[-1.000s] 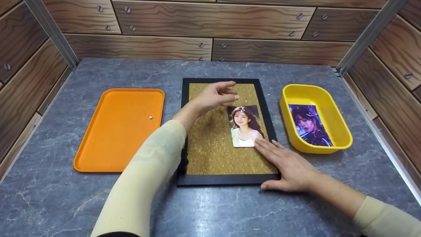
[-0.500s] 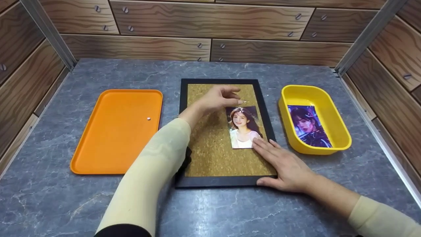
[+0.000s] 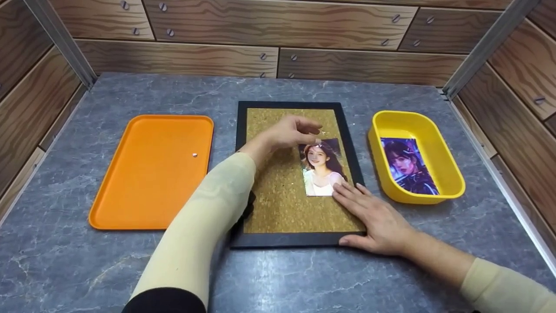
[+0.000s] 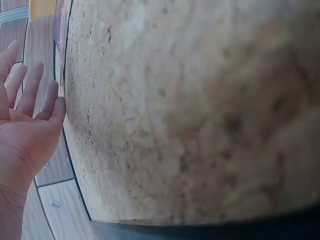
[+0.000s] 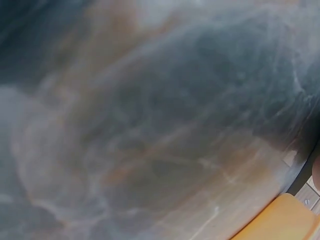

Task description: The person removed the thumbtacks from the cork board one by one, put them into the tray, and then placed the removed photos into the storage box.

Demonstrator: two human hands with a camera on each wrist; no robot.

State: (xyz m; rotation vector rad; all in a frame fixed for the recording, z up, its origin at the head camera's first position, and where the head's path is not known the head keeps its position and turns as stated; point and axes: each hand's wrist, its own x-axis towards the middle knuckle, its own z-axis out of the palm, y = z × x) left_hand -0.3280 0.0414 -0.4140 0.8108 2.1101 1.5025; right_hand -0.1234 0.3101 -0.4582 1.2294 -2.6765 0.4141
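A photo [image 3: 319, 167] of a long-haired person in white lies on a cork board [image 3: 278, 208] with a black frame. My left hand [image 3: 291, 130] is over the board, its thumb tip at the photo's top edge, where a small shiny spot [image 3: 318, 143] shows; whether it is a pin is too small to tell. In the left wrist view the fingers [image 4: 32, 92] are loosely extended beside the cork. My right hand [image 3: 375, 219] lies flat across the frame's lower right side, fingertips touching the photo's lower right corner and thumb on the bottom edge.
A yellow bin [image 3: 447, 174] at the right holds a second, purple-toned picture [image 3: 408, 167]. On the left, an orange tray [image 3: 143, 174] carries one small silvery piece [image 3: 194, 154]. Wood-patterned walls [image 3: 217, 21] enclose the grey marbled table [image 3: 295, 278].
My left hand has moved slightly right and toward me, bringing its thumb down to the photo's top edge. The right hand stays at the photo's lower corner.
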